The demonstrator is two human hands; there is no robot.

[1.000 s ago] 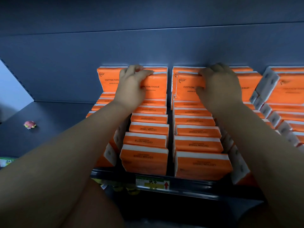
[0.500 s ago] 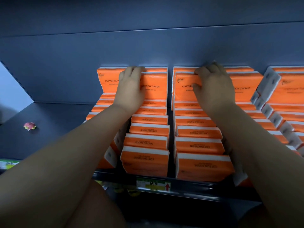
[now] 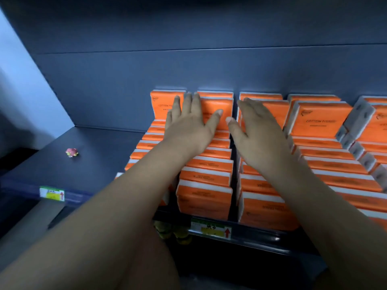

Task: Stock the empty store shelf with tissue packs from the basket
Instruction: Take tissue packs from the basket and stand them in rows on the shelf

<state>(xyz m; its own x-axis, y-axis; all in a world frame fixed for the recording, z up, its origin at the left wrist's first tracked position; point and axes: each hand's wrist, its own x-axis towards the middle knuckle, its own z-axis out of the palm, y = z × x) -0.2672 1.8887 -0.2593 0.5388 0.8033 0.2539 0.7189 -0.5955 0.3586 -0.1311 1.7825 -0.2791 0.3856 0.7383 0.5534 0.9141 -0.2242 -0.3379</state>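
Note:
Orange "COTTON TISSUE" packs [image 3: 206,197] stand in several rows on the dark shelf [image 3: 100,164], running from the front lip back to the rear wall. My left hand [image 3: 188,122] hovers with fingers spread over the back packs of the left rows. My right hand [image 3: 254,130] is flat and open over the neighbouring row, fingers pointing to the rear. Neither hand holds a pack. An upright pack [image 3: 320,120] at the back right shows its printed face. The basket is out of sight.
A small pink toy [image 3: 72,152] lies on the bare left part of the shelf. Price labels [image 3: 211,229] sit on the front rail, another label [image 3: 52,193] further left. Yellow items [image 3: 173,233] peek from the shelf below. More packs [image 3: 368,130] lean at the far right.
Both hands have let go of the back packs and opened, fingers now spread flat. The camera view has shifted left, showing more bare shelf.

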